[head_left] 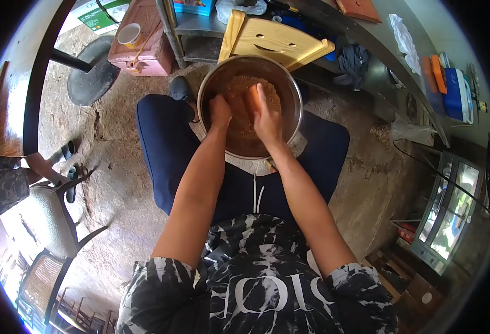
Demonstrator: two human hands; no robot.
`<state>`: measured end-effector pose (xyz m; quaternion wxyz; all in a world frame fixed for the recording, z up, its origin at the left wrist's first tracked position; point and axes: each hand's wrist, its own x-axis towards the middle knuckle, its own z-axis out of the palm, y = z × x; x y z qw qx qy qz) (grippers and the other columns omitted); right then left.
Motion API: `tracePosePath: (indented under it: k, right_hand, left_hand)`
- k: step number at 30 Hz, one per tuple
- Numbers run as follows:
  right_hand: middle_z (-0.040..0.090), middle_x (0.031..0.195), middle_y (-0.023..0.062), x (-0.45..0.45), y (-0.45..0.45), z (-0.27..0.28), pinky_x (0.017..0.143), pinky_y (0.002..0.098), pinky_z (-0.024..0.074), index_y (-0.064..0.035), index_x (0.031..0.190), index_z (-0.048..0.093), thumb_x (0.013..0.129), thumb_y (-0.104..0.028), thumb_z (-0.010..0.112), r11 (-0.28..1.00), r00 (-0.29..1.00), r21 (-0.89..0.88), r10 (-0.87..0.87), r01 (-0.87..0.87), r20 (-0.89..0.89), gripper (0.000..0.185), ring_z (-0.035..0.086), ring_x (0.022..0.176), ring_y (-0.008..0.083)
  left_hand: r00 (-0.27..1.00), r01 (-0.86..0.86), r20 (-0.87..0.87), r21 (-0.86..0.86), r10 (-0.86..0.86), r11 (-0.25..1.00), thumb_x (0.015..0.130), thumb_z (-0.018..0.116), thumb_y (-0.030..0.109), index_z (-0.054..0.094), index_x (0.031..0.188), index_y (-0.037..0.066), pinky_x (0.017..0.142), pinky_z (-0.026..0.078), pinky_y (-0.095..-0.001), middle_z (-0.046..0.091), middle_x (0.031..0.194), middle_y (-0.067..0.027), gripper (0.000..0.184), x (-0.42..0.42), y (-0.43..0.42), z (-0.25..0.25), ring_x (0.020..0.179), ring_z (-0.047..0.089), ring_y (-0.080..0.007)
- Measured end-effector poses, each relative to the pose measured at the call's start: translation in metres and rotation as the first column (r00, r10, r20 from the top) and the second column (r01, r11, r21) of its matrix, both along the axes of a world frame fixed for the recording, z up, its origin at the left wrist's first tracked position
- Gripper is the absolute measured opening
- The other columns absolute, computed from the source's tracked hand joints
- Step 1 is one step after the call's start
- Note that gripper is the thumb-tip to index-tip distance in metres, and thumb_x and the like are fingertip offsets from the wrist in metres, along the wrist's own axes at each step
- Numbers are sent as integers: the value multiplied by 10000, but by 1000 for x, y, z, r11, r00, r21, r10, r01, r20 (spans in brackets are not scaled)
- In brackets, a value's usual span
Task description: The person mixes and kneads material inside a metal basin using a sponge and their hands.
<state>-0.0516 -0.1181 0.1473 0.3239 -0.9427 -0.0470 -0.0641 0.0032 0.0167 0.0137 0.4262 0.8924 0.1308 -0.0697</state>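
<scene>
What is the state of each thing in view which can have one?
Metal pot: uncovered, brownish contents inside
Orange block: in the right hand, inside the pot
Right hand: closed around the block
Left hand: curled, grip unclear
Pink box: closed
Cup: upright, uncovered

Pot [290, 101]: upper centre, between knees [158, 125]
Left hand [221, 112]: in pot, left of right hand [268, 121]
Cup [130, 35]: on box [151, 40], upper left

Left hand [220, 113] and right hand [269, 125] inside a metal pot [292, 106], an orange block [251, 100] in the latter's grip.
</scene>
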Motion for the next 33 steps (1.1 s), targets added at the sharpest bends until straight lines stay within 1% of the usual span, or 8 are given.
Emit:
tracePosePath:
  k: [9, 11, 17, 20, 21, 24, 26, 33]
  right_hand:
    - [587, 1349, 252, 2, -36, 34, 920, 460, 544, -144, 1595, 232, 885, 31, 602, 968, 972, -135, -192, 210, 135, 820, 612, 1158, 443]
    - [608, 1279, 265, -4, -47, 29, 884, 471, 549, -147, 1598, 223, 892, 25, 592, 966, 980, -175, -176, 190, 97, 815, 627, 1102, 452]
    - [522, 1375, 329, -16, -37, 3, 898, 483, 535, -43, 1589, 182, 885, 43, 565, 913, 987, -379, -158, 152, 16, 806, 602, 1138, 495]
    - [575, 1301, 335, -3, -15, 14, 818, 491, 557, -50, 1592, 176, 871, 36, 585, 952, 927, -262, -235, 159, -291, 833, 652, 1020, 491]
    - [495, 1471, 230, -4, -21, -16, 861, 485, 562, -89, 1603, 139, 841, 59, 561, 969, 990, -201, -137, 140, 29, 883, 650, 1054, 471]
    - [563, 1341, 316, -2, -22, -9, 886, 464, 547, -40, 1587, 191, 863, 22, 601, 979, 972, -70, -201, 194, -124, 834, 637, 1086, 473]
    - [519, 1396, 310, 2, -25, 8, 960, 460, 509, -32, 1582, 203, 864, 16, 605, 988, 992, -92, -123, 121, -21, 825, 579, 1185, 461]
    - [400, 1531, 267, -7, -19, -8, 1124, 436, 399, -14, 1570, 233, 864, 18, 612, 991, 990, -79, -98, 106, 100, 803, 428, 1383, 430]
  left_hand:
    - [951, 262, -172, -1, -258, 965, 834, 741, 275, 653, 1230, 28, 968, 507, -491, 649, 1242, -250, 474, 1, -15, 5, 1142, 625, -413]
    - [864, 400, 62, 520, -500, 755, 920, 616, 334, 528, 1387, 24, 951, 536, -485, 381, 1540, -250, 567, -28, -19, -4, 1301, 516, -441]
    - [882, 468, -196, 274, -428, 840, 694, 840, 328, 396, 1516, 76, 1200, 289, -505, 261, 1628, -185, 967, -29, -29, 21, 1494, 261, -420]
    - [919, 394, -117, 326, -377, 859, 757, 784, 288, 381, 1523, 100, 1197, 289, -506, 210, 1650, -173, 885, -31, -39, -41, 1466, 319, -432]
    - [921, 390, -114, 330, -374, 860, 757, 784, 288, 381, 1523, 100, 1197, 289, -506, 210, 1650, -173, 885, -31, -37, -41, 1466, 319, -432]
    - [916, 367, -16, 430, -400, 824, 849, 661, 234, 490, 1451, 101, 1167, 342, -485, 360, 1579, -204, 639, -21, -26, -27, 1394, 432, -427]
    - [842, 411, -311, -160, -441, 898, 901, 579, 228, 612, 1326, 89, 1115, 399, -460, 543, 1412, -252, 449, -5, -9, 20, 1327, 502, -418]
    - [873, -174, -484, -429, -62, 886, 1006, 457, 418, 482, 1443, -15, 1116, 365, -470, 482, 1475, -259, 615, 1, -2, 51, 1377, 438, -407]
